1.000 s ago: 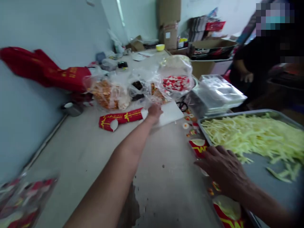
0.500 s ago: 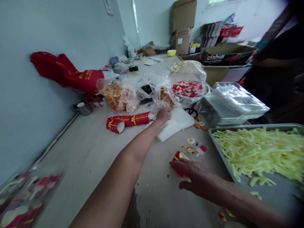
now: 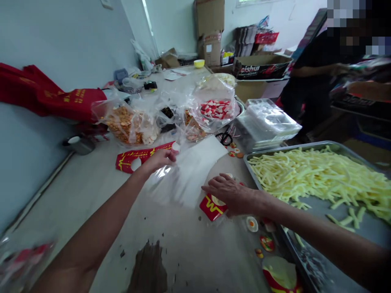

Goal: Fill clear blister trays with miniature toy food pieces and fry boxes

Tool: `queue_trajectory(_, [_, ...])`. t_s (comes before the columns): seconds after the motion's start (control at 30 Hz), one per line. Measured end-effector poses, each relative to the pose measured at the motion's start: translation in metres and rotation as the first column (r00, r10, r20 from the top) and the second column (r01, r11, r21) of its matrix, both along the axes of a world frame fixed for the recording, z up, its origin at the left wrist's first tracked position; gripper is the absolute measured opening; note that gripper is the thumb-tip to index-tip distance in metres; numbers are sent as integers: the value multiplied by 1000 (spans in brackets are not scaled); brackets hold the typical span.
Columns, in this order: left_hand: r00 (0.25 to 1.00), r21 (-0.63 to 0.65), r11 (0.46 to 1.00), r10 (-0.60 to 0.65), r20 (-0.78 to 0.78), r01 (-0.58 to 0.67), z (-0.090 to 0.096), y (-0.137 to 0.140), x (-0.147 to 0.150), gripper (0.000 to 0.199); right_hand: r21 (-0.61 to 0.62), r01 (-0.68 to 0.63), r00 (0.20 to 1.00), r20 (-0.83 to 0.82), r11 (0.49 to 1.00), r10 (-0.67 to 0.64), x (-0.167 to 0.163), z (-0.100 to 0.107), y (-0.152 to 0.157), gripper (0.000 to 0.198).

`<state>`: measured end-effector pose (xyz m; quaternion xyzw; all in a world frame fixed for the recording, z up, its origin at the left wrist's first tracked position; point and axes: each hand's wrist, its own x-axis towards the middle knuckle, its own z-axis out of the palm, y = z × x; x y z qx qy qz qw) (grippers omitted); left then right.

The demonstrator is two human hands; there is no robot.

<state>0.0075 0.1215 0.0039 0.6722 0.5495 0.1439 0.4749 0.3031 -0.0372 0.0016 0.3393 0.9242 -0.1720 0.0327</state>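
Note:
My left hand (image 3: 160,159) is closed with its fingertips pinching the edge of a clear plastic bag (image 3: 166,185), stretched out beside a white stack of bags or sheets (image 3: 210,150). Just behind that hand lie red and yellow fries cartons (image 3: 125,159). My right hand (image 3: 229,193) is palm down with its fingers stretched out, over a small red fries carton (image 3: 210,207) with a yellow mark; its palm hides part of the carton. Around it lie small flat pieces, among them a fried-egg piece (image 3: 252,224). Another carton (image 3: 281,274) lies near the bottom edge.
On the right, a metal tray (image 3: 328,143) holds pale yellow fry-shaped sticks (image 3: 324,175). Clear bags of small pieces (image 3: 125,122) stand at the back, near black-handled scissors (image 3: 224,138) and a stack of clear packages (image 3: 271,120). A person in dark clothes (image 3: 317,77) stands beyond.
My left hand has drawn back from the bags at the rear, with clear plastic now stretched from it. My right hand remains over the small carton. The view has turned right.

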Motion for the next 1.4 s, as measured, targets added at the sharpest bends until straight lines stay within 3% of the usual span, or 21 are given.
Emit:
queue_trajectory(0.13, [984, -189, 966, 178, -15, -178, -6, -57, -59, 25, -22, -31, 999, -9, 999, 31, -4, -5, -5, 104])
queue_trajectory(0.23, [971, -256, 937, 228, -69, -238, -12, -82, -78, 30, -40, -67, 997, 26, 997, 68, -7, -7, -5, 106])
queue_trajectory(0.47, [973, -223, 950, 196, -118, -219, -21, -77, -72, 39, -69, -52, 997, 57, 996, 56, -15, -5, -3, 104])
queue_trajectory(0.7, [978, -262, 944, 210, 14, -200, -13, -72, -63, 34, -55, -33, 999, 28, 998, 35, -10, -7, -9, 108])
queue_trajectory(0.77, [981, -219, 960, 191, 44, -177, -11, -69, -45, 31, -50, -38, 999, 33, 998, 40, -11, -6, -10, 107])
queue_trajectory(0.83, [989, -77, 986, 147, -7, -147, -11, -68, -21, 26, -41, -37, 999, 34, 998, 39, -12, -6, -11, 106])
queue_trajectory(0.9, [974, 130, 986, 131, -188, -107, -14, -71, 3, 26, -27, -20, 999, 34, 999, 21, -10, -8, -15, 106])
queue_trajectory(1.0, [866, 355, 935, 190, -463, -15, -24, -85, 25, 32, 13, 16, 1000, 2, 1000, -16, -3, -15, -20, 110])
queue_trajectory(1.2, [827, 401, 916, 216, -520, 13, -37, -102, 32, 28, 34, 20, 999, -48, 999, -19, 6, -26, -19, 109])
queue_trajectory(1.4, [814, 316, 931, 322, -484, -180, -41, -94, 33, 62, 88, 30, 997, -75, 996, -24, 10, -33, -15, 115])
